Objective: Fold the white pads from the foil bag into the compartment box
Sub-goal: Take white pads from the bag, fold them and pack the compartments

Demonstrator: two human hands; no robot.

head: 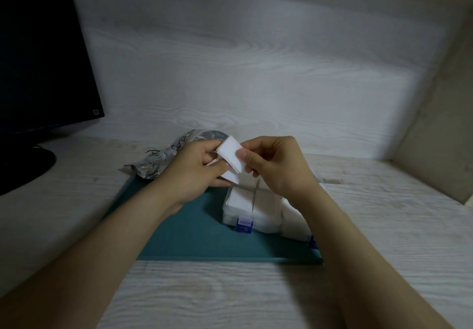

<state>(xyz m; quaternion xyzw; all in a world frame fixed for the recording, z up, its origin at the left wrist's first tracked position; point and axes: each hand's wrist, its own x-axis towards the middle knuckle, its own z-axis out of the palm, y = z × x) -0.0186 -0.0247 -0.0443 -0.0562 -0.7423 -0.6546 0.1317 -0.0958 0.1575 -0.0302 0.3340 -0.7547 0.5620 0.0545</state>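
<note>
Right now both hands are working one white pad (230, 158) in the air, just above the far edge of the compartment box (252, 207): the left hand (197, 168) is pinching the pad's left side with curled fingers, and the right hand (272, 166) is pinching the right edge between thumb and forefinger, its other fingers curling loosely. Pad is looking half folded, layers fanning out at the bottom, so risk one is the fold springing open if either pinch is easing off before the crease is pressed. Risk two is the soft pad slipping and dropping onto the green mat (189, 231), since nothing is supporting it from below. Risk three is jamming: the front cells (266, 212) are looking packed with folded pads (239, 204), so pushing another in there could be bulging them over the divider (254, 198). Box is sitting on the mat, a blue latch (244, 225) facing the person; its right part is hiding behind the right wrist (302, 193), so free cells cannot be told. Behind the left hand the foil bag (163, 158) is lying at the mat's far corner; whether it is holding any pads cannot be told
</note>
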